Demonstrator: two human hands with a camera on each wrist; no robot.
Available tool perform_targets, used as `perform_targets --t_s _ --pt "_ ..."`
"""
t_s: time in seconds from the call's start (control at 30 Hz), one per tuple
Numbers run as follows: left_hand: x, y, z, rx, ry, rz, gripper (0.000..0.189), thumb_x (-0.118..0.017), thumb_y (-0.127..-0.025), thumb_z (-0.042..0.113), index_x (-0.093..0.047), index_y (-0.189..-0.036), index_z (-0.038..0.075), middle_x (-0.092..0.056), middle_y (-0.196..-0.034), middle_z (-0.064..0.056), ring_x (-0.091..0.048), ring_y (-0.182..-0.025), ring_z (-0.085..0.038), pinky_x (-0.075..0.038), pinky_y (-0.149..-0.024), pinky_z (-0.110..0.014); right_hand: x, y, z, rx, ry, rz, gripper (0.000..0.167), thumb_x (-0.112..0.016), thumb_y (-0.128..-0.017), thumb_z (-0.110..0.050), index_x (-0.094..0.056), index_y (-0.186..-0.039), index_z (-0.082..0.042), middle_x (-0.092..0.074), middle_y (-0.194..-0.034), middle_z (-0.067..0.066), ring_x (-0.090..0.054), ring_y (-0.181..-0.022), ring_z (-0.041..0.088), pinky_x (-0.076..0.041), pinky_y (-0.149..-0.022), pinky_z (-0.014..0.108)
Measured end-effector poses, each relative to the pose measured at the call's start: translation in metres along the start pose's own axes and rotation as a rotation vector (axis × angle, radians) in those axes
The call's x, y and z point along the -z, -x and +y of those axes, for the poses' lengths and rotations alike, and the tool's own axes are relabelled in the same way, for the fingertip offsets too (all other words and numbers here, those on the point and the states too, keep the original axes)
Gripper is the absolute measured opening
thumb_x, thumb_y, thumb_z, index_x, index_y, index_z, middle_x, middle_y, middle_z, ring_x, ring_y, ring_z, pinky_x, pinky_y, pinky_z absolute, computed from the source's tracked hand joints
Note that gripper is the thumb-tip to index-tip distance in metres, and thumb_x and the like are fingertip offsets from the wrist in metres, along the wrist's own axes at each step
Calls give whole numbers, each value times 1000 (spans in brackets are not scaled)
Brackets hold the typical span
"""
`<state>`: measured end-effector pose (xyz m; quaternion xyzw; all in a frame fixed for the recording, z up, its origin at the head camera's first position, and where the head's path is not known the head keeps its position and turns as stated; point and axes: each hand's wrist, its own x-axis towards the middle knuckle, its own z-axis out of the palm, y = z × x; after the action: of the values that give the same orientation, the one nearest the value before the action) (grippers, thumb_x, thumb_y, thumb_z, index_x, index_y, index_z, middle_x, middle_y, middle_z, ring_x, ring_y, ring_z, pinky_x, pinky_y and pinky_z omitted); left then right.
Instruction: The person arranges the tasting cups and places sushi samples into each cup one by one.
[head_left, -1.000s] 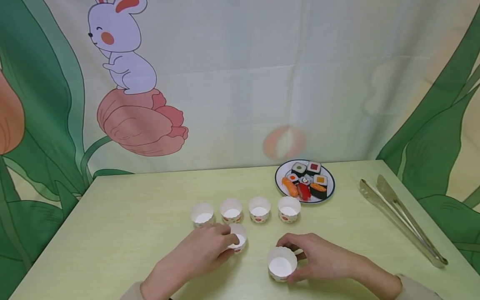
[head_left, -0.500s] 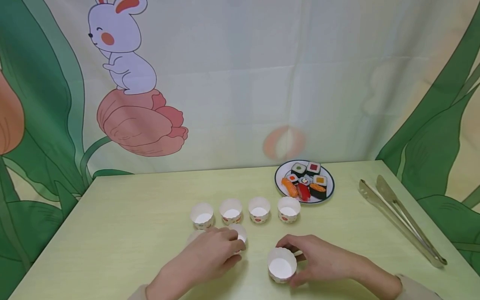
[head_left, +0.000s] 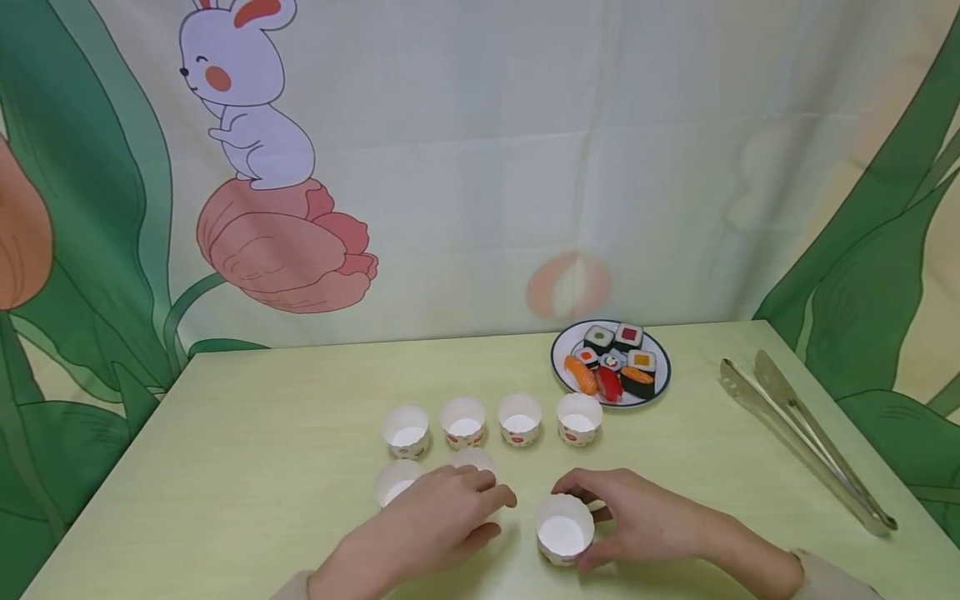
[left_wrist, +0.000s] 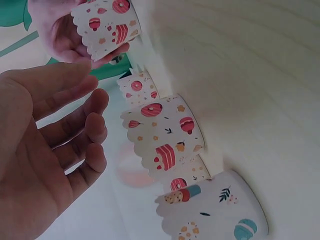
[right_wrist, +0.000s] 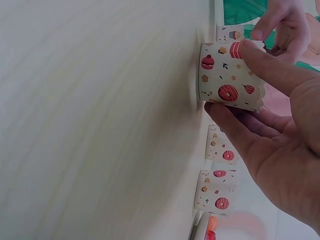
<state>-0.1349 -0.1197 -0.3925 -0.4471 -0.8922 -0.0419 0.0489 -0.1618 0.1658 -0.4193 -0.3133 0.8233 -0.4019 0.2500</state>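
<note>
A white paper baking cup (head_left: 564,533) with a scalloped rim stands upright at the front of the table. My right hand (head_left: 641,518) holds it between thumb and fingers; the right wrist view shows pink doughnut prints on its side. To its left hovers my left hand (head_left: 435,521), palm facing right, its fingers loosely bent with nothing in them. Behind that hand are two more baking cups, one at left (head_left: 396,482) and another (head_left: 474,460), both partly hidden. In the left wrist view, the left fingers (left_wrist: 95,127) are apart from the nearest cup (left_wrist: 165,135).
Several more baking cups stand in a row farther back, from the left one (head_left: 406,432) to the right one (head_left: 579,419). A plate (head_left: 567,350) of toy-like sushi sits behind them. Metal tongs (head_left: 787,437) lie at the right. A printed curtain (head_left: 465,167) hangs behind the table.
My left hand has let go of the cup it was touching in the second row and moved right, toward the right hand's cup. The right hand has stayed in place.
</note>
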Motion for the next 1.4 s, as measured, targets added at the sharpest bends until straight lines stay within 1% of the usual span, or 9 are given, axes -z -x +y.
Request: perform_targets --t_s 0.07,0.2,0.3,0.43,0.63,0.77,1.1,1.27,1.4 --pt "0 -1 2 0 7 -13 27 -77 -93 22 -67 -118 17 -62 -95 6 -62 -85 -11 -51 -82 -26 0 0 0 7 0 3 60 -92 -79 -22 -59 -128 -18 -63 -123 -7 -61 -116 17 -52 -94 27" --pt "-1 -3 7 2 24 -32 33 -76 -95 22 -63 -125 20 -61 -96 8 -62 -89 -11 -50 -83 -26 0 -1 0 19 1 6 57 -91 -79 -23 -60 -127 -19 -63 -123 -7 -61 -116 17 -53 -94 27" --pt "-1 -4 10 -7 28 -26 38 -75 -95 22 -61 -130 22 -58 -94 9 -62 -90 -12 -50 -81 -25 0 -1 0 24 0 4 57 -91 -80 -23 -60 -127 -17 -64 -122 -6 -61 -116 17 -53 -94 28" --pt "-2 -6 13 -28 13 -19 41 -76 -95 22 -60 -133 26 -56 -92 10 -61 -87 -11 -50 -78 -23 -1 -2 0 17 -2 3 56 -91 -80 -22 -61 -126 -17 -64 -122 -5 -61 -114 17 -53 -94 30" --pt "-6 -9 15 -65 -47 -6 35 -74 -96 25 -64 -129 26 -57 -93 9 -61 -84 -9 -50 -78 -23 0 -2 0 -3 -10 -3 55 -91 -80 -20 -61 -126 -20 -64 -121 -7 -61 -112 17 -54 -95 33" --pt "-6 -12 16 -82 -67 -14 32 -74 -97 25 -65 -128 26 -58 -93 9 -60 -82 -9 -50 -76 -22 0 -2 -1 -7 -13 -8 54 -91 -80 -19 -61 -126 -20 -64 -120 -8 -61 -112 17 -54 -96 35" --pt "-11 -15 19 -96 -45 -17 29 -75 -96 25 -68 -124 26 -58 -92 10 -57 -78 -7 -48 -72 -21 0 -2 -1 16 1 -3 54 -90 -81 -21 -61 -125 -20 -64 -119 -8 -61 -113 17 -53 -95 31" --pt "-13 -17 21 -89 -33 -18 19 -74 -97 24 -71 -115 27 -55 -86 11 -54 -75 -7 -46 -72 -20 0 -1 0 13 -2 -4 54 -90 -81 -20 -61 -125 -19 -65 -119 -7 -61 -112 16 -53 -95 31" --pt "-13 -18 21 -75 -13 -34 12 -73 -97 24 -73 -108 28 -49 -80 13 -49 -73 -6 -42 -71 -19 0 -1 0 33 3 2 53 -90 -81 -21 -61 -125 -19 -65 -119 -6 -62 -112 16 -53 -94 29"
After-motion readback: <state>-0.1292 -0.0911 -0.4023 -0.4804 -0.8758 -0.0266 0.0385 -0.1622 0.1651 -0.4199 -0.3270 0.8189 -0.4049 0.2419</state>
